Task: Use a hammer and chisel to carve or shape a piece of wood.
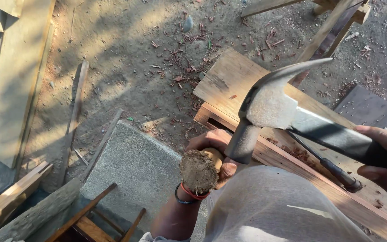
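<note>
Ground (126,54): bare packed earth, dusty, strewn with reddish wood chips (189,67) and splinters.
Concrete slab (135,170): grey, grainy surface, straight-edged, lying lower left beside loose wooden slats (75,112).
Workpiece (229,80): pale plank frame, flat and rectangular, grain visible, reddish shavings gathered along its inner groove; set on the ground ahead of the person.
Trouser leg (269,210): light grey cloth, smooth, filling the lower centre.
Claw hammer (269,105): worn, pitted steel head with curved claw pointing up and right; round face is poised just above the chisel butt, no contact discernible; dark grip.
Right hand (384,157): closed around the hammer's dark grip at the right edge, thumb and fingers wrapped.
Left hand (213,143): clenched around the chisel handle, against the frame's near edge; black and red bands are worn at the wrist.
Chisel handle (199,169): wooden, round, its struck end frayed and mushroomed into fibres; blade is hidden.
Slim metal tool (323,163): dark, rod-shaped, laid on the frame.
</note>
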